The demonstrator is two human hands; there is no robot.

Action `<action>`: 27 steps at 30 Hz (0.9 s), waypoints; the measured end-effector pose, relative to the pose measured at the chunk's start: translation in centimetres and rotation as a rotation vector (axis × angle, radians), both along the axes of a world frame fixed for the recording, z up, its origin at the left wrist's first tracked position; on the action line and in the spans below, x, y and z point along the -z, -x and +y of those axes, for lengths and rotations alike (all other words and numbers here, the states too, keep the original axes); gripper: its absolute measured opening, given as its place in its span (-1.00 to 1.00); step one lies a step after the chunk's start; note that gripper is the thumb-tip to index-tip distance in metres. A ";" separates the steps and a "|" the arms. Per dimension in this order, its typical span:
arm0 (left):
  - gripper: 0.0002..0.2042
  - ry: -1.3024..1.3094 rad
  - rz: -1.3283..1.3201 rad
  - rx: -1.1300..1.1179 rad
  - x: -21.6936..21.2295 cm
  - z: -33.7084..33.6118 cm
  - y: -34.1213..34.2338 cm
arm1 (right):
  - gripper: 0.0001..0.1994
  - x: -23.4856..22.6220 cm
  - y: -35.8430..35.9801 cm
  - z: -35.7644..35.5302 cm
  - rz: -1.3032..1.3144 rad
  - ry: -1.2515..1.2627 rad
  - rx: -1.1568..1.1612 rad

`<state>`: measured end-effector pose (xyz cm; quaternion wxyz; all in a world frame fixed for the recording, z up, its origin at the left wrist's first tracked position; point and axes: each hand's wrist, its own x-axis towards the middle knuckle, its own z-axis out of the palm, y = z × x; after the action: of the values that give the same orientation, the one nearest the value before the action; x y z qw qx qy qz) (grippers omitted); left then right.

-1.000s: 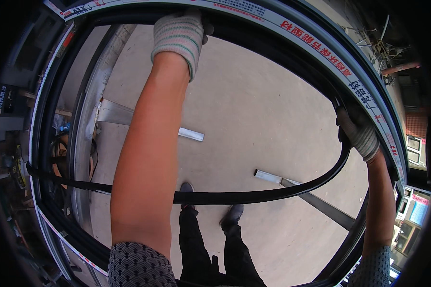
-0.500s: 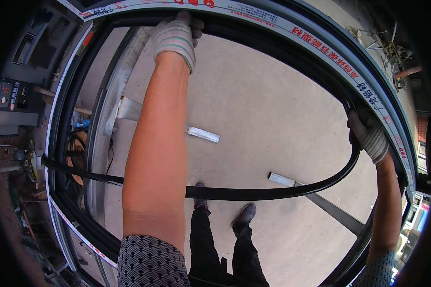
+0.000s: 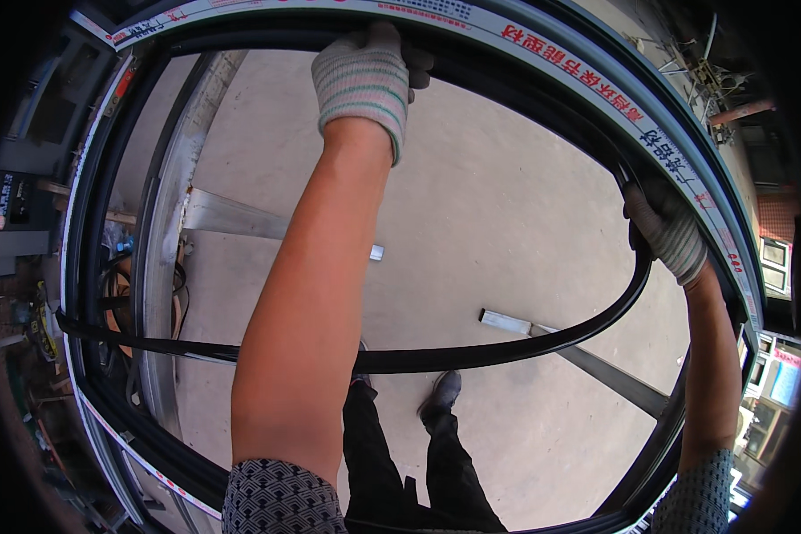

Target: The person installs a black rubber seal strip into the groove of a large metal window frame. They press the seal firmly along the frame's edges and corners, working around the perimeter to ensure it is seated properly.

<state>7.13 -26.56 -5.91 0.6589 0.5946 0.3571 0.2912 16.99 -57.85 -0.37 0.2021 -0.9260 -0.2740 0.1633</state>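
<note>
A: What lies nearest the camera?

B: Patterned sleeves at the lower edge, then two bare forearms rising from them. Between them, below, dark trousers and black shoes (image 3: 442, 394) stand on the concrete floor (image 3: 507, 222).

A: And just beyond the forearms?

B: A loose black rubber strip (image 3: 472, 356) sags across the opening, running from the left side of the frame, behind the left forearm, and curving up to the right.

A: Where does it end up?

B: At the right hand (image 3: 666, 230), in a striped knit glove. Its fingers are curled shut around the strip, right against the window frame (image 3: 596, 84), a big dark frame with a white taped outer face.

A: The left hand?

B: The left hand (image 3: 365, 76), gloved alike, is farther up, its fingers folded over the frame's top bar, clamped on it.

A: Beyond the frame?

B: Metal bars (image 3: 240, 216) lying on the concrete, one long one (image 3: 587, 365) angling off right, and a cluttered workbench at far left.
</note>
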 end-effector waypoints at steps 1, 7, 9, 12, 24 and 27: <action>-0.61 -0.009 0.014 0.007 0.0 -0.1 -0.1 | -0.60 0.2 0.0 -0.1 -0.023 -0.014 -0.017; -0.62 -0.065 0.058 0.049 0.1 -1.1 -0.5 | -0.62 -0.2 0.0 0.0 0.037 0.025 0.029; -0.69 -0.058 0.103 0.000 0.3 -1.1 -0.8 | -0.62 -0.1 -0.3 -0.1 0.023 0.032 0.002; -0.68 -0.032 0.052 0.005 1.1 -0.5 -1.2 | -0.63 -0.2 -0.2 0.1 0.038 0.036 0.010; -0.74 -0.020 -0.161 0.059 2.1 -2.6 -0.7 | -0.61 -0.5 -0.8 -0.5 -0.042 0.114 -0.032; -0.73 -0.007 -0.145 0.031 2.3 -2.6 -0.9 | -0.62 0.2 -1.1 -1.1 -0.169 0.114 -0.097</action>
<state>8.01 -29.19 -8.23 0.6854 0.5796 0.2980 0.3247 18.06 -58.98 -0.56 0.1171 -0.9321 -0.3246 0.1097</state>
